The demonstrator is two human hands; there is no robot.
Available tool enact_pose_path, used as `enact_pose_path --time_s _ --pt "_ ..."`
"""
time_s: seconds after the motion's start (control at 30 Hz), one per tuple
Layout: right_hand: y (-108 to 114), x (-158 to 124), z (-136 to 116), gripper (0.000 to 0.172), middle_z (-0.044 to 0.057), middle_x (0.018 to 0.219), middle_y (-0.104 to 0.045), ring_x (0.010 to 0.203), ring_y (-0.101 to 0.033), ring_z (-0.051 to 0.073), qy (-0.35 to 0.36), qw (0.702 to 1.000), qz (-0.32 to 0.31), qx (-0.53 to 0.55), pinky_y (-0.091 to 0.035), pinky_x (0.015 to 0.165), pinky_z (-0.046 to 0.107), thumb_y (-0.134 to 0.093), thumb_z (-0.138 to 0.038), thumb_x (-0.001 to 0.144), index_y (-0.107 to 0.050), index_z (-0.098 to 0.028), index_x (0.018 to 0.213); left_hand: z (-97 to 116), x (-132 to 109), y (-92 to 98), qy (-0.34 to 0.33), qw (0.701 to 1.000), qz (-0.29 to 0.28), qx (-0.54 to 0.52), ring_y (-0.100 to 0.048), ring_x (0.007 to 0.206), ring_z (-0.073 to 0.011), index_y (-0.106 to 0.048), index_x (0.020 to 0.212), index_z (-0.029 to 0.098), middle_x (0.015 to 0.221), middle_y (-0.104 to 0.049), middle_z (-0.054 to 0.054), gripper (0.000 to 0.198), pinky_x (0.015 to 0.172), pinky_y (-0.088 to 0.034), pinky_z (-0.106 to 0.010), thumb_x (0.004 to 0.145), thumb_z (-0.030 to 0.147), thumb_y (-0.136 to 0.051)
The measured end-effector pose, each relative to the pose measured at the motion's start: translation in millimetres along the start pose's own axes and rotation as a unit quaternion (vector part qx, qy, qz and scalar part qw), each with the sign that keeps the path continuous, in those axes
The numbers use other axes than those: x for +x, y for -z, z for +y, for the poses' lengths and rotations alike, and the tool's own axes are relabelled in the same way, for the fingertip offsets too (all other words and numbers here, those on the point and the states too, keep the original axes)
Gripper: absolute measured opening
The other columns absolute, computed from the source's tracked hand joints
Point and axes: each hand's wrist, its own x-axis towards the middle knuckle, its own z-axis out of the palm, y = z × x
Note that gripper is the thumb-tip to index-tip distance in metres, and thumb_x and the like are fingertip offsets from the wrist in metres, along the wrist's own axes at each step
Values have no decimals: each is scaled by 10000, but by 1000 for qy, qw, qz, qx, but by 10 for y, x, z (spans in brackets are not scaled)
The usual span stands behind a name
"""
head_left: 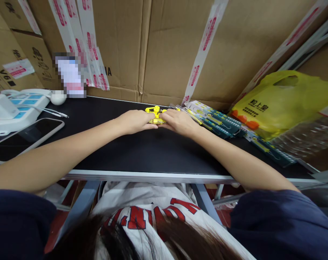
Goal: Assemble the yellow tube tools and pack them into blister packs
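Near the back of the black tabletop (153, 151), my two hands meet around small bright yellow plastic pieces (156, 111). My left hand (138, 121) is closed, its thumb and fingers pressed on them from the left. From the right, my right hand (178, 121) grips the same cluster with bent fingers. A yellow rod-like part (154, 121) lies low between the fingertips. The fingers hide much of the pieces, so their exact kind is unclear. Just beyond my right hand are card packages (216, 119) showing yellow tools with metal hooks, and clear plastic covers.
Left on the table are a white power strip (31, 104) with cables, a round white object (58, 97) and a phone (25, 139). A blurred-out screen (71, 76) leans at the back. Rightward stands a yellow plastic bag (285, 101). Large cardboard (169, 50) walls the rear.
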Motion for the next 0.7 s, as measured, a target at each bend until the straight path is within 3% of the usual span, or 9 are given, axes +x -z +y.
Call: enact_pose_path --time_s 0.3,0.47,0.6,0.7 --pt "16 5 -4 487 137 897 -683 840 -592 237 11 1000 -13 -18 -424 687 326 -283 -531 1016 -598 -168 940 -27 13 -21 -20 998 -10 -50 -671 858 -209 -628 1182 189 1051 -720 -103 482 708 -431 -269 959 542 -389" --pt "5 6 -22 464 139 892 -678 838 -593 236 -7 1000 -14 13 -418 670 317 -318 -531 1012 -595 -172 917 -102 39 -29 -64 991 -28 -118 -654 840 -188 -655 1081 180 1015 -719 -84 436 720 -432 -260 946 517 -414" --pt "2 17 -18 419 95 875 -673 766 -607 206 -89 982 24 162 -439 660 306 -457 -571 957 -584 -173 973 -131 57 -20 -64 983 -15 -174 -640 834 -177 -645 978 170 952 -706 -65 429 717 -447 -256 933 532 -418" --pt "28 43 -50 423 63 937 -680 767 -637 179 -147 921 65 355 -498 688 306 -601 -586 869 -554 -191 1012 -113 41 -14 -33 970 -23 -240 -594 649 -144 -600 1003 175 821 -660 -49 397 595 -446 -255 937 521 -417"
